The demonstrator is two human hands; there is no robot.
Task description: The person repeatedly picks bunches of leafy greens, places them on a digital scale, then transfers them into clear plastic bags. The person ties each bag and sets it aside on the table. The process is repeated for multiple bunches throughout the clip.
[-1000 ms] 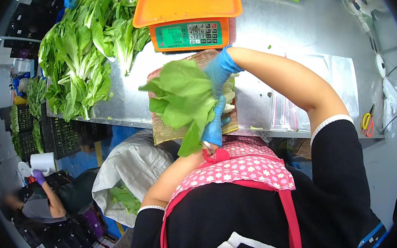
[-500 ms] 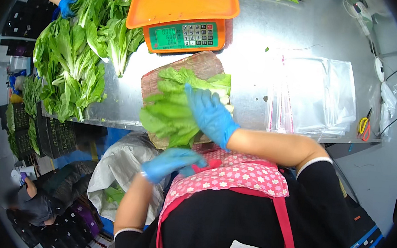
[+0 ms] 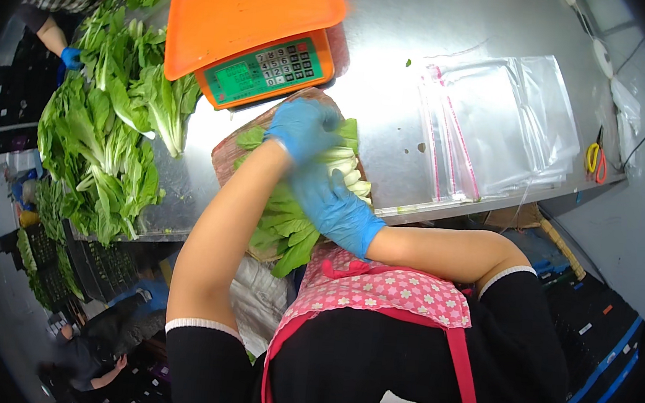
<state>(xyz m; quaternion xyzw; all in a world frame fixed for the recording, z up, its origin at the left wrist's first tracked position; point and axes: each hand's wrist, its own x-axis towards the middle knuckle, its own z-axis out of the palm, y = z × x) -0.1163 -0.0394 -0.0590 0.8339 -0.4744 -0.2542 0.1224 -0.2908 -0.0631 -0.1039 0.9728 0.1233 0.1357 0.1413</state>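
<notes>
A bunch of leafy greens (image 3: pixel 292 241) lies on a worn reddish-brown board (image 3: pixel 227 151) at the table's near edge, its pale stem ends pointing right. Blue gloves cover both my hands. My right hand (image 3: pixel 337 212) rests over the leaves near the stems, fingers stretched out and thumb apart. Just beyond it, my left hand (image 3: pixel 302 129) is over the far side of the bunch. Motion smears its fingers, so its grip cannot be made out. Part of the bunch is hidden beneath both hands and my left forearm.
An orange scale (image 3: pixel 258 19) stands behind the board. More greens (image 3: pixel 94 135) are heaped left, where blue-gloved co-worker hands (image 3: pixel 71 58) reach in. Clear plastic bags (image 3: pixel 505 125) lie right, near scissors (image 3: pixel 596 160). A whitish sack (image 3: pixel 257 295) hangs below the table edge.
My left hand has moved from beside my apron up and forward onto the bunch. My right hand has shifted slightly nearer to me. The whole view has turned a little.
</notes>
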